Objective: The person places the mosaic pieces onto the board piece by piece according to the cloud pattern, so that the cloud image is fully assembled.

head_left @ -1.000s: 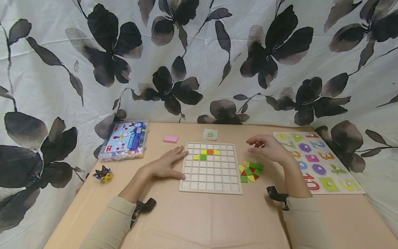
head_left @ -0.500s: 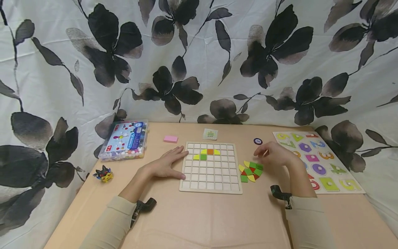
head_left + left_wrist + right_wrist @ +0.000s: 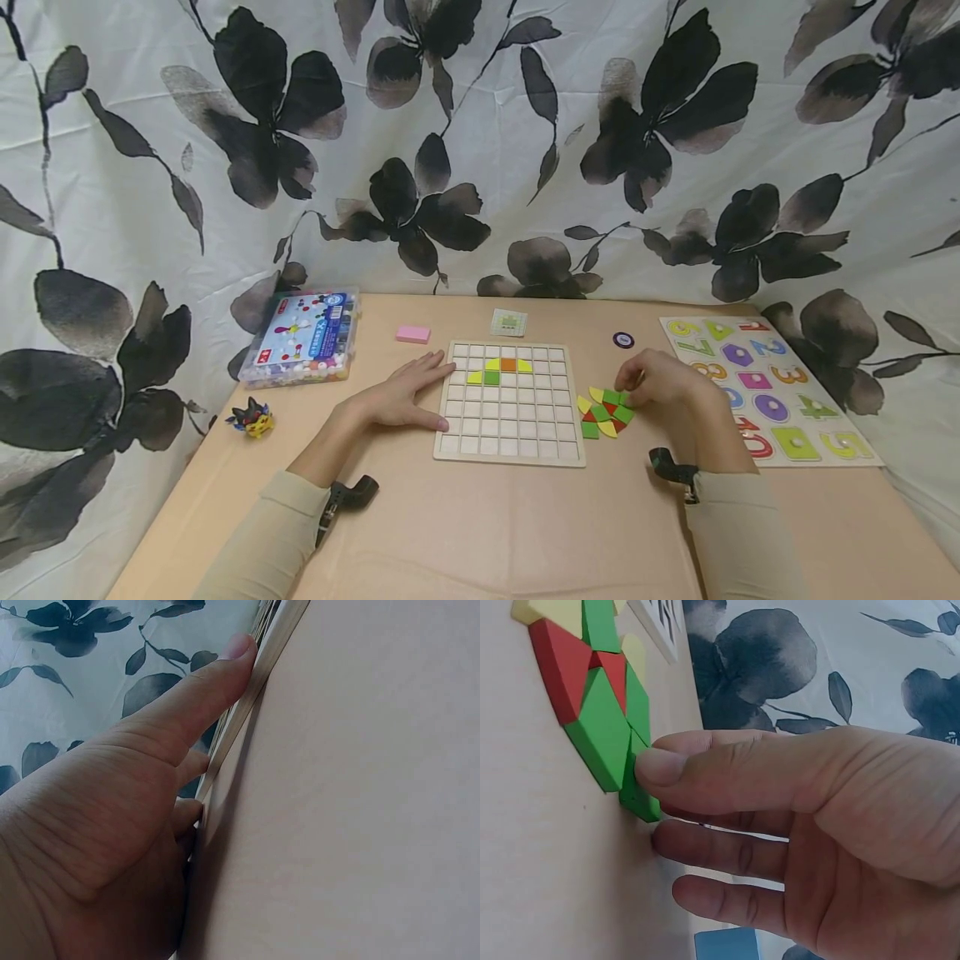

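Observation:
My left hand point(image 3: 401, 395) rests at the left edge of a white gridded board point(image 3: 510, 432), its fingers extended. In the left wrist view the thumb point(image 3: 202, 694) lies on the board's wooden rim. Several yellow, green and orange tiles point(image 3: 507, 365) sit in the board's upper cells. Right of the board lies a loose pile of green, red and yellow tiles point(image 3: 600, 414). My right hand point(image 3: 667, 385) is at the pile's upper right end. Its thumb and index finger pinch a green tile point(image 3: 639, 806), partly hidden behind the thumb; the other fingers are loosely bent.
A small pattern card point(image 3: 509, 323) and a pink block point(image 3: 412, 334) lie behind the board. A dark round disc point(image 3: 623, 340) is beyond my right hand. A number puzzle board point(image 3: 817, 433) lies right; a plastic box point(image 3: 300, 342) and a small figure point(image 3: 251, 419) lie left.
My right hand first drew back from the dark disc, uncovering it, then came down and left onto a green tile of the pile. My left hand has stayed on the board's edge.

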{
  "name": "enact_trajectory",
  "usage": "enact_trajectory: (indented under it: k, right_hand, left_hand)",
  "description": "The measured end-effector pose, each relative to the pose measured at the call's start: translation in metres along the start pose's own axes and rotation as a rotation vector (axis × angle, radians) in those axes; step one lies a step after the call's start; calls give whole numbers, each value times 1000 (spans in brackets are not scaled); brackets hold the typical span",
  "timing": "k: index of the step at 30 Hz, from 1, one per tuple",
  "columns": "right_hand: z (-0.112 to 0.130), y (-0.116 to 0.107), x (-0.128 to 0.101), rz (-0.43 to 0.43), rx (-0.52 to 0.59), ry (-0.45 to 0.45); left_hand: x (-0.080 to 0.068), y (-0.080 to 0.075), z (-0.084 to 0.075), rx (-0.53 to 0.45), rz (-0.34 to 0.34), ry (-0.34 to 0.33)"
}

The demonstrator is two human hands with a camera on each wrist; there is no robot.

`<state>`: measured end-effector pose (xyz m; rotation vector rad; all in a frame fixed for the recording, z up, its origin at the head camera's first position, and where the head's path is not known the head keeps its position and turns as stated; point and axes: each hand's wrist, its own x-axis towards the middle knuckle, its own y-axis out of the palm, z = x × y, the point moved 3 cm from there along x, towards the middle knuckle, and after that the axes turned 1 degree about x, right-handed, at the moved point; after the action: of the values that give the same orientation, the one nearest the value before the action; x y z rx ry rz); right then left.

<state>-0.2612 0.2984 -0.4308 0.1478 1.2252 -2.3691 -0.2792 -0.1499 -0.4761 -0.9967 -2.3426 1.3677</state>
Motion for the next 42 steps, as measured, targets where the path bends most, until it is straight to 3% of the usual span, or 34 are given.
enact_trajectory:
  k: [12,21,33,42]
  right_hand:
    - [1,2,1,-11,-22,31]
    - [-2,0,1,-30,-11,-14]
    - [3,-10,-4,-106,67,-96]
    - [15,-8,1,-217,76,-152]
  left_hand:
    - [0,-1,-1,-1,6,2]
    - [-1,-2,-4,-9,-1,16]
    - [-2,-2,-5,-16,-10,10]
    - [-2,-2,-6,-8,-5,9]
